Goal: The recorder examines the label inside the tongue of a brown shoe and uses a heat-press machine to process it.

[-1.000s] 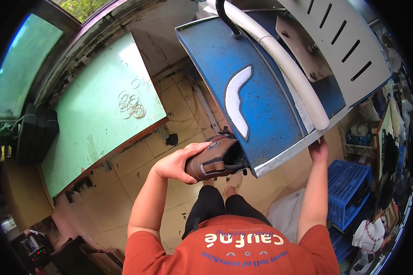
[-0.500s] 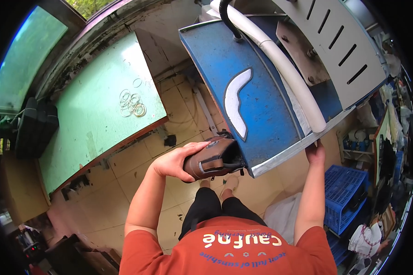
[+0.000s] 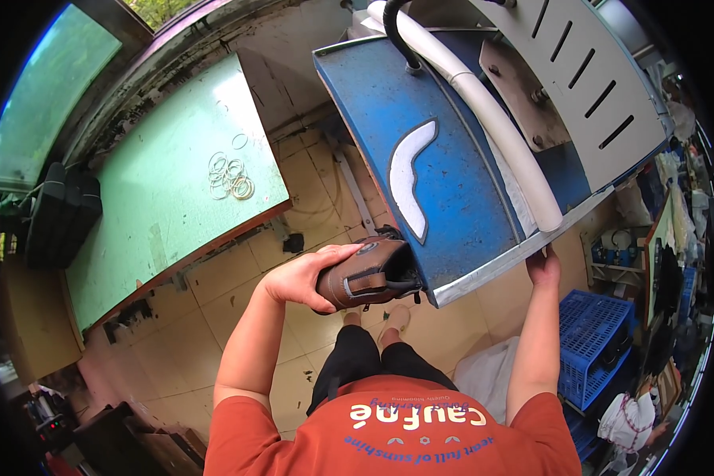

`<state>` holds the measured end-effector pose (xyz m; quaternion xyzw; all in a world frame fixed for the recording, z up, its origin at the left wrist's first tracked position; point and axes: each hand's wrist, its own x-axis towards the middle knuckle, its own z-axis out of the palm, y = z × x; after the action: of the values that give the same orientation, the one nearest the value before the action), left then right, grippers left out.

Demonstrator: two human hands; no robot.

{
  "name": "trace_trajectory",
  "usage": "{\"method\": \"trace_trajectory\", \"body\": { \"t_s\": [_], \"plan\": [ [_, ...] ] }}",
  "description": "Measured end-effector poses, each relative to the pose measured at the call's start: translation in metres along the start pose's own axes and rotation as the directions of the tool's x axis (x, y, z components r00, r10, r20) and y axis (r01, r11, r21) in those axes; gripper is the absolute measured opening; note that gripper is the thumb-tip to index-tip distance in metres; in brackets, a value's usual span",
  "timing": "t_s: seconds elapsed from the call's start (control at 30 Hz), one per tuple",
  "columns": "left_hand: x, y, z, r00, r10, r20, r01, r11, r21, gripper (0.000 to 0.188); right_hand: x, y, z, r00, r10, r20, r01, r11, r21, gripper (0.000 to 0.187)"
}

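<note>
My left hand (image 3: 303,278) wraps round a brown leather boot-like piece (image 3: 365,279), thumb below and fingers over its top. Its dark opening faces right, beside the front left corner of a blue machine table (image 3: 460,198); black strap or lace ends and a zip pull hang from it. I cannot tell for certain that it is a boot. My right hand (image 3: 543,268) reaches up beneath the table's silver front edge (image 3: 492,266), its fingers mostly hidden there. A white curved pad with a dark rim (image 3: 407,178) lies on the blue surface.
A green table (image 3: 166,186) with several pale rings (image 3: 230,178) stands at left. A white tube (image 3: 500,131) and slotted grey panel (image 3: 575,71) cover the machine's right side. Blue crates (image 3: 595,341) are stacked at right. Below is a tiled floor (image 3: 238,297).
The view has shifted very slightly. Both hands keep their places, and the brown leather piece stays in my left hand beside the table corner.
</note>
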<state>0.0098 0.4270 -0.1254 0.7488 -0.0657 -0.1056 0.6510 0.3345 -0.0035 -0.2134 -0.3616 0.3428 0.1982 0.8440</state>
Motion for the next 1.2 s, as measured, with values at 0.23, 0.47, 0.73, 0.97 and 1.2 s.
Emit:
{"method": "trace_trajectory", "body": {
  "t_s": [0.23,0.47,0.73,0.97,1.2],
  "plan": [
    [-0.001,-0.001,-0.001,1.000,0.012,0.001,-0.012,1.000,0.012,0.100,-0.002,0.001,0.003,1.000,0.001,-0.007,-0.001,1.000,0.024,0.031],
    [0.001,-0.002,0.000,1.000,0.005,0.012,-0.005,1.000,0.000,0.101,-0.003,0.001,0.000,1.000,-0.007,-0.013,0.007,0.999,0.036,0.030],
    [-0.003,-0.006,-0.001,1.000,0.023,0.017,-0.023,0.999,0.026,0.102,-0.023,0.014,0.016,0.987,-0.088,0.135,0.106,0.986,-0.131,0.039],
    [-0.011,-0.006,0.009,0.999,0.018,-0.029,-0.018,1.000,-0.025,0.102,-0.021,0.014,0.014,0.990,-0.066,0.122,0.080,0.991,-0.108,0.038],
    [-0.041,-0.008,0.049,0.976,-0.037,-0.215,0.028,0.999,-0.044,0.101,-0.031,0.027,0.024,0.991,-0.069,0.111,0.083,0.988,-0.128,0.038]
  ]
}}
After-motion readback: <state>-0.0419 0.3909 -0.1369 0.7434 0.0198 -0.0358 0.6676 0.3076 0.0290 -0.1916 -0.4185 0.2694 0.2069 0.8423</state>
